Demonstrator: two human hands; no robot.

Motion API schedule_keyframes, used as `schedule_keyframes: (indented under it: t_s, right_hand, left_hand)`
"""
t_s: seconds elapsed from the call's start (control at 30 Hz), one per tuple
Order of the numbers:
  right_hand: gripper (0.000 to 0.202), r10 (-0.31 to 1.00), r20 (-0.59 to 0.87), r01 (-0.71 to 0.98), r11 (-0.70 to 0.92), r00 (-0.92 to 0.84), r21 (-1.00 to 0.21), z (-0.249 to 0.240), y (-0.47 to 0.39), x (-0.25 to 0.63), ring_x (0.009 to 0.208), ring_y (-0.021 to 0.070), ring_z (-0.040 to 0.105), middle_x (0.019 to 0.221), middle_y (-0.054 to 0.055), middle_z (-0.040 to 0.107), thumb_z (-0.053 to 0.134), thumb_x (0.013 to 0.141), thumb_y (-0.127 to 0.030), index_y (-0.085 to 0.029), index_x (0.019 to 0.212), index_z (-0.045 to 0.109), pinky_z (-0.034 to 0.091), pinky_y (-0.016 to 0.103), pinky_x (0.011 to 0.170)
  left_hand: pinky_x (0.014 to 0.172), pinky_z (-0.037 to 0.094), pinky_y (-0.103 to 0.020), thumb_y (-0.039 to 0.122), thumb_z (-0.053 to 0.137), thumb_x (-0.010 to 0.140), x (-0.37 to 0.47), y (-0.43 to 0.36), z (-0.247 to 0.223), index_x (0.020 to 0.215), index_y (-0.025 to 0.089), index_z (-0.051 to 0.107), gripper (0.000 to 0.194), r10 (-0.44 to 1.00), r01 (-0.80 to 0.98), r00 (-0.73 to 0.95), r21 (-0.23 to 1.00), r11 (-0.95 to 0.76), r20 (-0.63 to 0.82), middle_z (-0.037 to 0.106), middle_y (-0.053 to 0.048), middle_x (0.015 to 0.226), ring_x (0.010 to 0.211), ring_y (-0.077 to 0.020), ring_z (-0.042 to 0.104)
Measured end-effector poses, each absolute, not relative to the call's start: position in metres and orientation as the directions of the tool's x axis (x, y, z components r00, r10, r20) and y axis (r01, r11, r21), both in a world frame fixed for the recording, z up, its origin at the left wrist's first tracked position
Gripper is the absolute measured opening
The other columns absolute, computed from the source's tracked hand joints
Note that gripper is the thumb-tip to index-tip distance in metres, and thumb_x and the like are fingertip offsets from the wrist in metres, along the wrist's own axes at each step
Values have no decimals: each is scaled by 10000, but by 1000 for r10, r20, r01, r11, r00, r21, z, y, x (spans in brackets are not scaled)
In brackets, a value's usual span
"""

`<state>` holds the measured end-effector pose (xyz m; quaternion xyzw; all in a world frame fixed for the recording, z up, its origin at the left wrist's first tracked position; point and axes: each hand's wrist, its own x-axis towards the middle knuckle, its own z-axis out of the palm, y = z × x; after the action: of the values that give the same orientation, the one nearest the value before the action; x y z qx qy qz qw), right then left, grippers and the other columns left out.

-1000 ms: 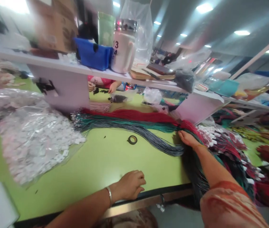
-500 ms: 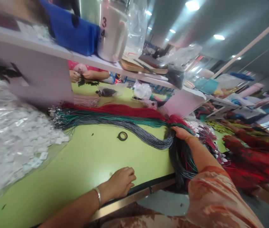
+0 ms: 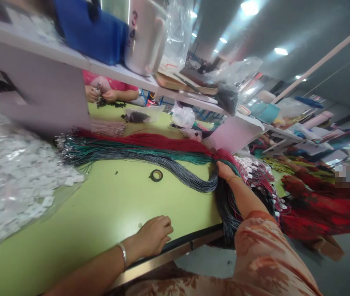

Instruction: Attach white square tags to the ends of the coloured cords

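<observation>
My left hand (image 3: 154, 233) rests on the green tabletop (image 3: 125, 197) near its front edge, fingers loosely bent and holding nothing. At the right end of the long wire bundles, my right hand (image 3: 225, 170) closes around wires; its fingertips are partly hidden. The bundles lie side by side: red wires (image 3: 168, 142), green wires (image 3: 181, 157) and grey wires (image 3: 190, 181). Silvery terminals (image 3: 66, 148) show at their left ends. Dark wires (image 3: 228, 220) hang over the table edge below my right hand. A roll of black tape (image 3: 156, 175) lies between my hands.
A clear plastic bag of white connectors (image 3: 17, 185) covers the left side. Above stands a shelf with a blue bin (image 3: 91, 33) and a white jug (image 3: 144, 41). Across the table, another person's hands (image 3: 100, 94) hold small parts. A person in red (image 3: 323, 201) works at the right.
The whole view has shifted slightly, so most things sit a little further left. My right hand stays at the wires, and my left hand keeps resting on the table.
</observation>
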<state>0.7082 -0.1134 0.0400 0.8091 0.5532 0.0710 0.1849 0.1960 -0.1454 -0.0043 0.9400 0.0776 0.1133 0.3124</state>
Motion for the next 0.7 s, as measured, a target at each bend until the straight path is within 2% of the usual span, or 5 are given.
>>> schedule_keyframes:
  t_s: [0.17,0.37,0.57,0.7]
  right_hand:
    - [361,903,-43,832,-374,427,410,34,-110,706,989,246,608,1081,238,630,404,823,-9,-6,1162,528,428,307,856]
    - [335,921,-223,885,-205,319,417,50,-110,710,1009,198,619,1089,176,660,518,761,-5,-69,1058,659,410,233,900]
    - [322,908,-287,871,-145,306,469,54,-101,707,967,225,640,1049,218,673,471,808,-17,-27,1057,674,444,288,872]
    - [347,907,-352,883,-45,232,466,60,-105,711,960,226,639,1040,191,681,484,779,-10,-53,1060,683,447,289,864]
  left_hand:
    - [780,446,-331,210,487,861,196,-145,-3,892,185,550,75,221,90,965,609,-788,144,580,-76,994,893,-203,529]
    - [797,447,-338,214,486,863,196,-145,-3,908,187,555,87,214,90,967,602,-793,138,582,-78,1004,911,-210,533]
    - [807,454,-332,229,487,868,195,-145,0,899,186,557,88,219,91,966,607,-789,139,583,-78,1009,917,-205,535]
    - [818,458,-322,240,506,859,195,-145,4,868,190,554,70,217,100,968,601,-793,125,585,-72,1004,915,-199,540]
